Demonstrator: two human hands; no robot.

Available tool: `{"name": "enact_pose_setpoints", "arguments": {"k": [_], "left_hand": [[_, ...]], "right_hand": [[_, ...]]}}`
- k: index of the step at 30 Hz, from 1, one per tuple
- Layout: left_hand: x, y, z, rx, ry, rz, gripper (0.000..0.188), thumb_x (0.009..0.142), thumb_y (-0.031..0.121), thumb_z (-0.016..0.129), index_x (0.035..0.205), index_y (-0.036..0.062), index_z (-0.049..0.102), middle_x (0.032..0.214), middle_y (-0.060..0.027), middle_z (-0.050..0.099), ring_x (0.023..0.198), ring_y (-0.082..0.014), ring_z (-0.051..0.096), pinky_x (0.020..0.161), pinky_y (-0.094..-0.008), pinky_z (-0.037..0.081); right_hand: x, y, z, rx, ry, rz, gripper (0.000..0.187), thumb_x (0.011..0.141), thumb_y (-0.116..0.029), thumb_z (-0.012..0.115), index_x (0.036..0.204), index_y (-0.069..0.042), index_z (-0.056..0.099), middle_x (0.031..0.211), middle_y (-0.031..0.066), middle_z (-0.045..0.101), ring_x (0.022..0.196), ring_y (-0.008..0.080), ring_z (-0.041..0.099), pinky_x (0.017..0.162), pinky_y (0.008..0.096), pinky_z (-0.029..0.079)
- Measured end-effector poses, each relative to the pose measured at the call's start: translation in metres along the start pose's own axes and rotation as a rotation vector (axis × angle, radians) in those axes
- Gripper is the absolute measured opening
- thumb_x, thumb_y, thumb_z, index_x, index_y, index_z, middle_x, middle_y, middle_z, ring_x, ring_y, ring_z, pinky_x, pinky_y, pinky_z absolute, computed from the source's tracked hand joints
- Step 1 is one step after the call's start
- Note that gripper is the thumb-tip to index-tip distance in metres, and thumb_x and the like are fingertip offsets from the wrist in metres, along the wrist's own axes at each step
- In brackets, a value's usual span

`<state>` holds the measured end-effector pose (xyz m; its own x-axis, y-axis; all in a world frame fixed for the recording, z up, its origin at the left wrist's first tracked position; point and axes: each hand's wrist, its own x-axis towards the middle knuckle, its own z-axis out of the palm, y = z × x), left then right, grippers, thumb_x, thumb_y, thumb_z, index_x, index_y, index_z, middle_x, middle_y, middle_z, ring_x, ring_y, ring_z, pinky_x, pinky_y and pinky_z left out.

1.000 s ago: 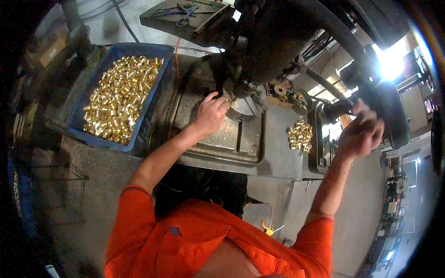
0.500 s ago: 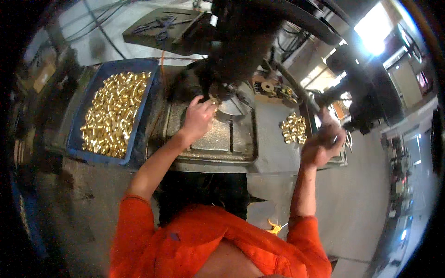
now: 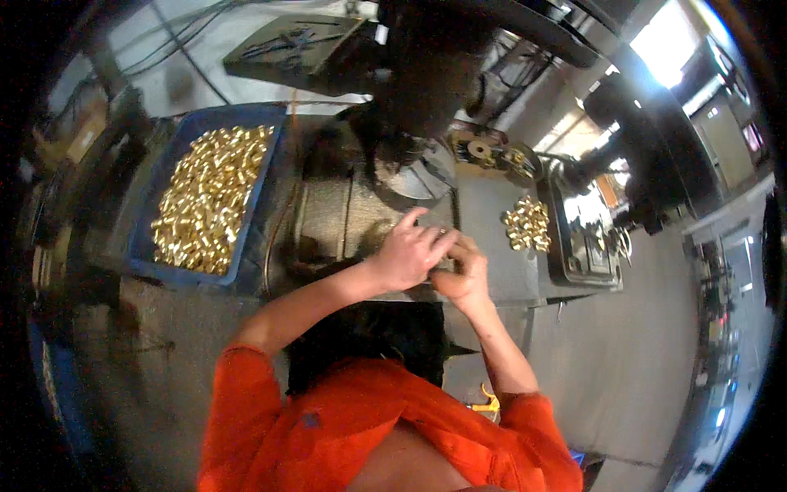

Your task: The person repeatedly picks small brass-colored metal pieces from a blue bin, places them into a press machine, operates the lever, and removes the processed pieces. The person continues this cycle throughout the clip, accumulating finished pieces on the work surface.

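My left hand (image 3: 405, 254) and my right hand (image 3: 466, 272) meet over the front of the drill press's metal base tray (image 3: 324, 221). Their fingertips touch, and both have curled fingers. Whatever lies between them is too small and covered to make out. Just beyond is the round work fixture (image 3: 416, 176) under the dark machine head (image 3: 430, 74). On the grey tabletop to the right lies a small pile of brass fittings (image 3: 526, 225). A blue bin (image 3: 123, 261) at the left holds many more shiny brass fittings (image 3: 209, 205).
Behind the small pile stands a box of metal parts (image 3: 479, 156). A metal tray (image 3: 592, 275) sits at the table's right end. Dark machine parts (image 3: 656, 156) jut in at the upper right. Tools lie on a plate (image 3: 291, 49) at the back left.
My left hand has come back from the fixture toward the table's front. My right hand has swung left from beside the machine's right-hand parts to meet it.
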<state>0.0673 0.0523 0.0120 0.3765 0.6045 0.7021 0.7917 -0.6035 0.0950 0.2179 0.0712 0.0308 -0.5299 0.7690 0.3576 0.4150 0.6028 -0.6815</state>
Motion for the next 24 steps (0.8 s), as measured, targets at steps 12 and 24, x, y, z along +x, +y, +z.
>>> {"name": "enact_pose_setpoints", "arguments": {"k": [12,24], "left_hand": [[-0.082,-0.112,-0.14,0.063,0.092,-0.692,0.031,0.069,0.004,0.057,0.099,0.0088,0.062,0.066,-0.0096,0.06,0.063,-0.026,0.059,0.072,-0.0377,0.047],[-0.155,-0.178,-0.182,0.453,-0.831,-0.977,0.02,0.062,0.013,0.064,0.079,0.0027,0.063,0.08,-0.0157,0.063,0.08,-0.0323,0.061,0.074,-0.0429,0.049]], "right_hand": [[-0.029,0.297,-0.067,-0.407,0.155,0.191,0.028,0.067,-0.01,0.06,0.091,0.003,0.062,0.077,0.0111,0.062,0.069,0.018,0.057,0.063,0.0298,0.045],[-0.018,0.181,-0.056,0.085,0.176,0.406,0.062,0.062,0.006,0.049,0.124,-0.001,0.044,0.11,0.0163,0.055,0.09,0.0221,0.055,0.069,0.0282,0.045]]}}
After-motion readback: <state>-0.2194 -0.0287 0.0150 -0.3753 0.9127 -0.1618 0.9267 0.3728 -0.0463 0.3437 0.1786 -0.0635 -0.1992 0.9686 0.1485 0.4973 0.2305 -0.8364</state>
